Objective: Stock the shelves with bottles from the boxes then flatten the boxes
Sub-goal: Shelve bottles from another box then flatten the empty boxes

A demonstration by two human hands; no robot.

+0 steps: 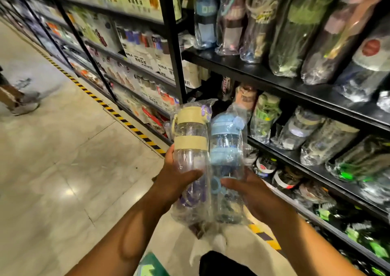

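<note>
I hold two clear plastic-wrapped bottles side by side in front of the black shelves (274,81). My left hand (177,176) grips the bottle with the beige lid and band (191,142) round its lower body. My right hand (251,193) grips the bottle with the blue lid and band (226,147) near its base. Both bottles stand roughly upright and touch each other. No box is in view.
The shelves on the right hold several wrapped bottles on each level. Further racks with packaged goods run along the left. A yellow-black stripe (126,123) marks the floor in front of the racks. Another person's foot (23,104) is at the left edge on the tiled floor.
</note>
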